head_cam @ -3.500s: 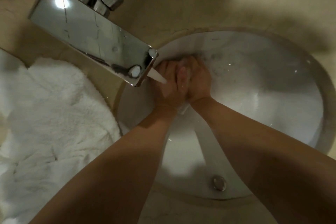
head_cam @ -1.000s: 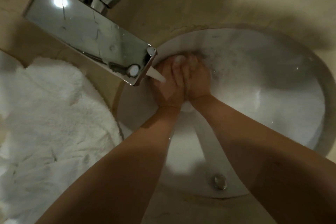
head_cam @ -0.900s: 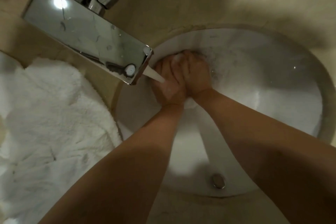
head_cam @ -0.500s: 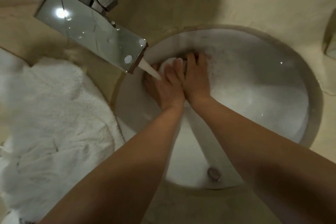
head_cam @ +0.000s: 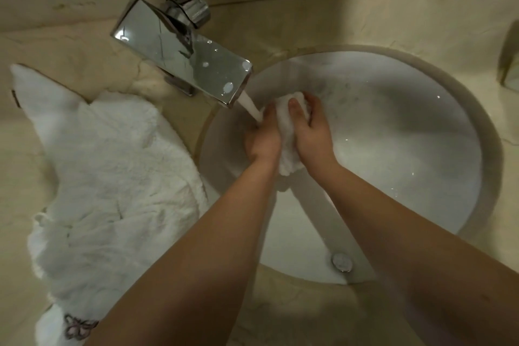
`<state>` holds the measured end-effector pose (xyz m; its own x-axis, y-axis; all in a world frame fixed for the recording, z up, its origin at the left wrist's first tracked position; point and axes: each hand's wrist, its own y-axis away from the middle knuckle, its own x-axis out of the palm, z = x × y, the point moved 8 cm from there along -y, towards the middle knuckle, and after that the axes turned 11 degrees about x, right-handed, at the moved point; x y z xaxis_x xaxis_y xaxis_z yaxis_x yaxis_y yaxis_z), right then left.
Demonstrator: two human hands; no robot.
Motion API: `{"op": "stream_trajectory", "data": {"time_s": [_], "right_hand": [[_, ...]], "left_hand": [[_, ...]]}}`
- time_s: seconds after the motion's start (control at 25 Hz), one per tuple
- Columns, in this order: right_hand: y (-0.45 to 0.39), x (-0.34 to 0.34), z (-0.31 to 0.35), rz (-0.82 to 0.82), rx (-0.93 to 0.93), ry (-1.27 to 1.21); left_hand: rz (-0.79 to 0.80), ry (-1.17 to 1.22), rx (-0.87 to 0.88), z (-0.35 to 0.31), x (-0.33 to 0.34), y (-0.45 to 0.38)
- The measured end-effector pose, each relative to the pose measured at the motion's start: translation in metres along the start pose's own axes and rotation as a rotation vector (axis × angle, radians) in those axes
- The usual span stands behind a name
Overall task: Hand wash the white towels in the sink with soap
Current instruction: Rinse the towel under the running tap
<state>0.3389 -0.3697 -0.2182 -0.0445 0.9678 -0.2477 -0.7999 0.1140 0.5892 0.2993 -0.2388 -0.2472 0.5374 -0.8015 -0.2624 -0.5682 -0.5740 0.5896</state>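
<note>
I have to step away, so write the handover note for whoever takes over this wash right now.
Left hand and right hand: both grip the small towel, bunched between them over the sink.
Faucet is running; the stream lands by the left hand.
Big towel lies on the counter, left of the sink.
Done: small towel wetted.
Left: finish it, then wash the big towel and turn off the water.

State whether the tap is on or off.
On: a stream of water pours from the faucet spout onto the left hand in the sink.
</note>
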Motion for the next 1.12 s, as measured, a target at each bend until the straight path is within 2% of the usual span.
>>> {"op": "stream_trajectory", "data": {"time_s": [0.12, 0.28, 0.36, 0.48, 0.52, 0.64, 0.72, 0.8, 0.88, 0.96, 1.12], "right_hand": [[0.004, 0.002, 0.003, 0.021, -0.001, -0.099], [0.002, 0.014, 0.004, 0.069, 0.032, -0.137], [0.003, 0.015, -0.001, 0.044, 0.05, -0.121], [0.011, -0.002, 0.006, -0.19, -0.138, 0.159], [0.014, -0.003, 0.012, -0.22, -0.218, 0.199], [0.024, 0.014, 0.029, -0.152, -0.48, 0.305], [0.024, 0.023, 0.03, -0.117, -0.58, 0.41], [0.007, 0.024, 0.013, -0.038, -0.419, 0.449], [-0.007, 0.019, -0.002, -0.018, -0.329, 0.43], [-0.012, 0.013, -0.008, -0.035, -0.353, 0.422], [-0.023, 0.016, -0.005, -0.084, -0.386, 0.506]], "left_hand": [[-0.036, 0.067, 0.165, -0.017, -0.005, 0.007], [-0.079, 0.084, 0.274, -0.03, -0.019, 0.015], [-0.077, 0.051, 0.337, -0.031, -0.023, 0.013], [0.066, -0.048, 0.426, -0.03, -0.012, 0.007], [0.121, -0.086, 0.464, -0.031, -0.007, 0.008], [0.162, -0.06, 0.515, -0.026, 0.0, 0.008], [0.118, 0.059, 0.413, -0.01, 0.0, 0.001], [0.08, 0.11, 0.373, -0.002, 0.004, -0.005], [0.106, 0.042, 0.463, -0.002, 0.013, -0.007], [0.111, -0.072, 0.593, -0.001, 0.017, -0.007], [0.028, -0.071, 0.676, -0.005, 0.014, -0.009]]}}
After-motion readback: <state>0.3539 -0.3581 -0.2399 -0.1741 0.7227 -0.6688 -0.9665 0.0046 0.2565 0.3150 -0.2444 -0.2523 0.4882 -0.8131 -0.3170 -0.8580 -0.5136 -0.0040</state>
